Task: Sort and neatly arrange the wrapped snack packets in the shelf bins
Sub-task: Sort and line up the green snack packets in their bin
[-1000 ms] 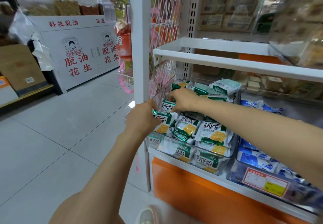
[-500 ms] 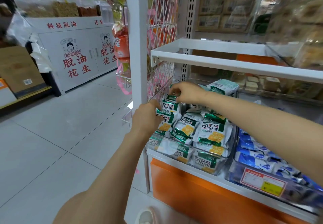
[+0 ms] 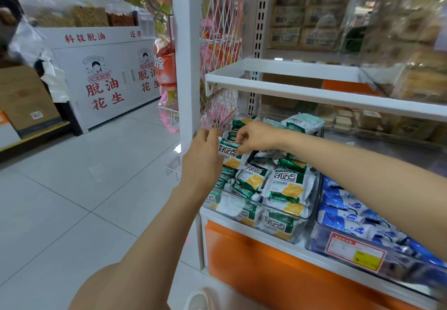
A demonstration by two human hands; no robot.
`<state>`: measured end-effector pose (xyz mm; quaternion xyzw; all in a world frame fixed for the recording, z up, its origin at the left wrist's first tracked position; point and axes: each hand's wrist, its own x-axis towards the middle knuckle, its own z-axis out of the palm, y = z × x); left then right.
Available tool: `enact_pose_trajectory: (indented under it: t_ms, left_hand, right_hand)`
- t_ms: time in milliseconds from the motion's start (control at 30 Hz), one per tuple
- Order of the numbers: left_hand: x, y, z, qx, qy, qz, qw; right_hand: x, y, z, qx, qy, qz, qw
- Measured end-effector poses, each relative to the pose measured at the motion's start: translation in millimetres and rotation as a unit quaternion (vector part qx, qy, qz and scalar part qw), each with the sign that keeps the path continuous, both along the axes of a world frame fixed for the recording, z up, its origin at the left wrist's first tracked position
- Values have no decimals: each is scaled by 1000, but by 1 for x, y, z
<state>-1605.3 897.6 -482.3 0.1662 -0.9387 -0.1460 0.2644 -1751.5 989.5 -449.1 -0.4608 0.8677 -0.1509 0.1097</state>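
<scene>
Orange panel (image 3: 254, 266) sits closest to me, under a clear bin (image 3: 263, 202) heaped with green packets (image 3: 286, 186). Just right of it a second bin holds blue packets (image 3: 343, 215), with a red and yellow tag (image 3: 355, 253) on its front. Both my forearms reach in over this, the left from below, the right from the side across the blue packets.

Above the heap's back left corner I see one packet (image 3: 229, 156) held up between the two hands, its face toward me and tilted. My left hand (image 3: 203, 157) is at the packet's left edge, back of the hand to the camera, fingers curled round that edge; the thumb is hidden. My right hand (image 3: 256, 138) comes down on the top right corner, thumb and fingertips pinching the wrapper. The hands are near one another, with the packet spanning the gap.

Behind them more green packets lie at the bin's back. A white post (image 3: 186, 68) stands just left of the left hand, with white mesh (image 3: 222, 19) beside it and a white shelf (image 3: 314, 92) overhead. Far off across the tiled floor stands a white cabinet (image 3: 106, 80) with red lettering, and a cardboard box (image 3: 24, 99) to its left.
</scene>
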Motion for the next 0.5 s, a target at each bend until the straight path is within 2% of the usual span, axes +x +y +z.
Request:
enact_pose_trajectory:
  t_ms: [100,233,333,500]
  left_hand:
    - [2,-5,-7,1,-48,-10,999]
    - [-1,-9,-20,9,-144,-82,986]
    - [-4,-18,-27,3,-203,-109,973]
    - [-11,-26,-23,2,-256,-137,957]
  right_hand:
    - [1,-8,-10,6,36,-31,999]
    - [10,-18,-20,-1,113,-67,991]
    - [13,-21,-25,37,156,-66,985]
    - [10,-13,-8,71,140,-47,986]
